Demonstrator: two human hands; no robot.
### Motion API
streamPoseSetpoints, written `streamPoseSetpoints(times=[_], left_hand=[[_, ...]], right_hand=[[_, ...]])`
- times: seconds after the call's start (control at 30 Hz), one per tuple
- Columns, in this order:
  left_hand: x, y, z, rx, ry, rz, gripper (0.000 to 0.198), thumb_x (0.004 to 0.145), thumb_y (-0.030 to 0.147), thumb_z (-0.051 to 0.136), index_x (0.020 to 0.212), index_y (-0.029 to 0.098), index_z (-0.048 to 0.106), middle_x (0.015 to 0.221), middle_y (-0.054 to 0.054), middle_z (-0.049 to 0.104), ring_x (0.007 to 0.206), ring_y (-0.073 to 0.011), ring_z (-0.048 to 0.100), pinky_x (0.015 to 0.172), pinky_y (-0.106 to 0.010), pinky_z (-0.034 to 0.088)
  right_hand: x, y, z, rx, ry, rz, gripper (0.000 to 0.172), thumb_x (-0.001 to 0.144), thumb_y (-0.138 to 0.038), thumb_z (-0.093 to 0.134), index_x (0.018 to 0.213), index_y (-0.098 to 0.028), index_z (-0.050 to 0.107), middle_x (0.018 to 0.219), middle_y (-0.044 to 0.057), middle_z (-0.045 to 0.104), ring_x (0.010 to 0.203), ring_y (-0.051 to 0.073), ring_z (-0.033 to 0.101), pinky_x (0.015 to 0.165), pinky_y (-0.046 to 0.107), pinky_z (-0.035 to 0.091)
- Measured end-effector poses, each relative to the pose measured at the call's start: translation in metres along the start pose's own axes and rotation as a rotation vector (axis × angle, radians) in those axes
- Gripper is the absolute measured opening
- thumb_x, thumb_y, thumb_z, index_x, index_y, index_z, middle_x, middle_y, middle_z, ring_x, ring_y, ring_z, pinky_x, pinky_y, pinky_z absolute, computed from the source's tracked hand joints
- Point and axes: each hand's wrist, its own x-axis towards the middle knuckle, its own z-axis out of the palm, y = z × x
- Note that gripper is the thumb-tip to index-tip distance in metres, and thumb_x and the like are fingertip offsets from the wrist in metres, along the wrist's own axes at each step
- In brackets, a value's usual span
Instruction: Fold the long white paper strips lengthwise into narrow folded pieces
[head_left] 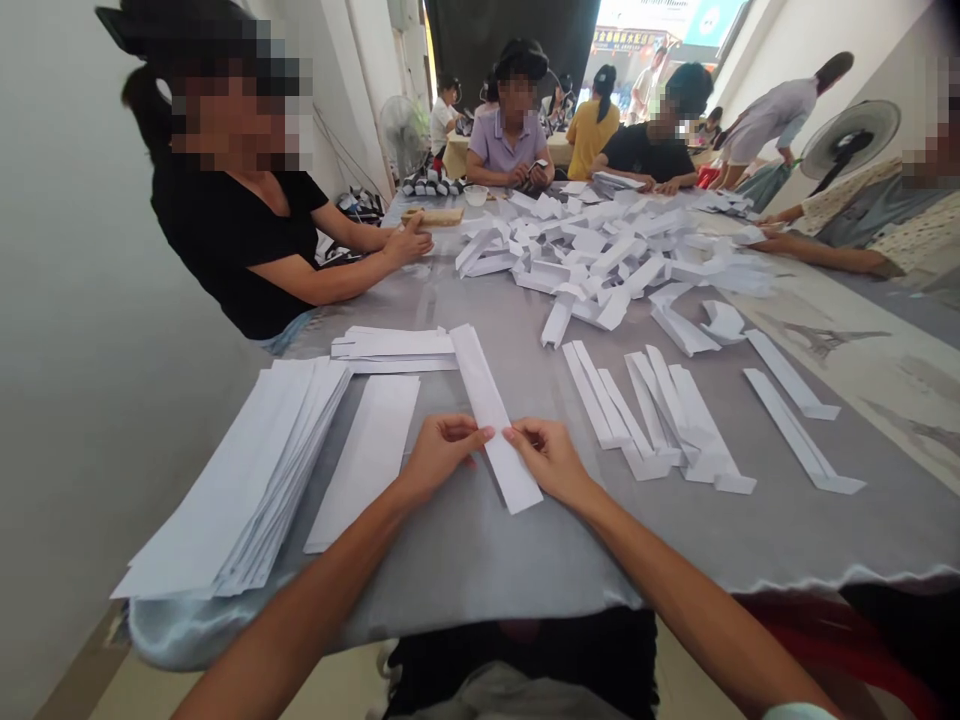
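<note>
Between my two hands is a long folded strip of white paper (491, 395), tilted and held just above the grey tablecloth. My left hand (442, 450) pinches its left edge near the middle with thumb and fingers. Opposite it, my right hand (547, 455) grips the right edge, the two thumbs nearly meeting on top. Left of my left hand lies a flat white paper sheet (367, 460). Farther left, a thick fanned stack of white paper sheets (232, 470) reaches the table's front corner. Several folded paper strips (660, 415) lie right of my right hand.
A large heap of folded white paper pieces (600, 250) covers the table's far middle. More paper strips (397, 345) lie behind the flat sheet. At the left edge a person in black (247, 230) holds a small brown board (442, 216). Other people sit around the table (480, 570).
</note>
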Motion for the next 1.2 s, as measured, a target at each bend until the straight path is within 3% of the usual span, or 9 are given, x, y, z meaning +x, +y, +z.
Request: streamPoseSetpoints(times=[0.2, 0.3, 0.47, 0.57, 0.67, 0.77, 0.87, 1.0, 1.2], left_hand=[[0.0006, 0.0012, 0.0019, 0.023, 0.018, 0.003, 0.044, 0.069, 0.053, 0.097, 0.065, 0.017, 0.072, 0.064, -0.002, 0.068, 0.057, -0.0122, 0.058, 0.048, -0.022, 0.044], [-0.0009, 0.0011, 0.0054, 0.015, 0.000, -0.003, 0.044, 0.071, 0.054, 0.095, 0.067, 0.017, 0.072, 0.066, -0.002, 0.069, 0.058, -0.0125, 0.057, 0.047, -0.022, 0.044], [-0.0009, 0.0008, 0.0050, -0.002, -0.025, 0.002, 0.037, 0.072, 0.050, 0.096, 0.083, 0.017, 0.082, 0.087, -0.008, 0.080, 0.071, -0.0171, 0.066, 0.054, -0.025, 0.049], [0.0009, -0.0007, 0.0026, -0.003, 0.000, 0.008, 0.037, 0.071, 0.049, 0.097, 0.077, 0.016, 0.080, 0.082, -0.007, 0.078, 0.069, -0.0159, 0.065, 0.054, -0.024, 0.048], [0.0022, -0.0021, 0.0012, 0.007, -0.062, -0.006, 0.037, 0.074, 0.048, 0.095, 0.073, 0.016, 0.078, 0.078, -0.006, 0.076, 0.068, -0.0152, 0.064, 0.053, -0.023, 0.047], [0.0028, -0.0018, 0.0007, 0.009, -0.136, -0.034, 0.036, 0.075, 0.049, 0.094, 0.078, 0.016, 0.080, 0.082, -0.007, 0.077, 0.071, -0.0168, 0.066, 0.054, -0.024, 0.051], [0.0033, -0.0005, 0.0004, -0.030, -0.116, -0.028, 0.036, 0.073, 0.048, 0.096, 0.085, 0.017, 0.081, 0.088, -0.007, 0.079, 0.075, -0.0184, 0.068, 0.055, -0.026, 0.055], [0.0042, 0.0003, -0.0003, -0.043, -0.058, 0.011, 0.037, 0.072, 0.048, 0.097, 0.075, 0.016, 0.078, 0.082, -0.006, 0.078, 0.070, -0.0166, 0.066, 0.054, -0.025, 0.055], [0.0041, -0.0023, -0.0011, -0.032, -0.133, 0.022, 0.036, 0.077, 0.049, 0.093, 0.086, 0.016, 0.083, 0.086, -0.008, 0.079, 0.073, -0.0181, 0.067, 0.053, -0.025, 0.055]], right_hand=[[0.0009, -0.0034, 0.0004, 0.050, -0.004, 0.059, 0.043, 0.098, -0.058, 0.069, 0.086, -0.018, 0.077, 0.076, 0.003, 0.071, 0.066, 0.016, 0.060, 0.057, 0.026, 0.042], [0.0003, -0.0026, 0.0005, 0.064, 0.010, 0.031, 0.043, 0.098, -0.059, 0.070, 0.084, -0.018, 0.075, 0.073, 0.002, 0.068, 0.064, 0.015, 0.058, 0.056, 0.026, 0.041], [-0.0010, -0.0034, -0.0008, 0.058, 0.014, -0.004, 0.045, 0.099, -0.058, 0.068, 0.077, -0.018, 0.070, 0.068, 0.000, 0.062, 0.060, 0.014, 0.053, 0.054, 0.026, 0.037], [-0.0009, -0.0058, -0.0006, 0.092, -0.005, 0.035, 0.045, 0.099, -0.059, 0.068, 0.081, -0.018, 0.072, 0.070, 0.002, 0.065, 0.062, 0.015, 0.056, 0.054, 0.025, 0.040], [-0.0001, -0.0059, 0.0005, 0.130, 0.002, 0.059, 0.044, 0.096, -0.060, 0.070, 0.090, -0.017, 0.074, 0.077, 0.003, 0.070, 0.066, 0.016, 0.061, 0.055, 0.025, 0.043], [0.0002, -0.0036, 0.0015, 0.122, 0.033, 0.021, 0.042, 0.096, -0.059, 0.071, 0.086, -0.018, 0.071, 0.078, 0.004, 0.071, 0.069, 0.016, 0.063, 0.055, 0.024, 0.045], [-0.0007, -0.0021, 0.0023, 0.100, 0.054, 0.001, 0.042, 0.096, -0.058, 0.071, 0.082, -0.019, 0.069, 0.076, 0.003, 0.070, 0.069, 0.017, 0.064, 0.056, 0.024, 0.045], [-0.0021, -0.0036, 0.0039, 0.120, 0.041, 0.018, 0.043, 0.096, -0.059, 0.072, 0.083, -0.019, 0.071, 0.075, 0.003, 0.070, 0.068, 0.016, 0.063, 0.055, 0.025, 0.045], [-0.0012, -0.0057, 0.0049, 0.200, 0.058, 0.057, 0.046, 0.090, -0.064, 0.077, 0.091, -0.018, 0.074, 0.079, 0.004, 0.073, 0.068, 0.017, 0.064, 0.055, 0.025, 0.046]])
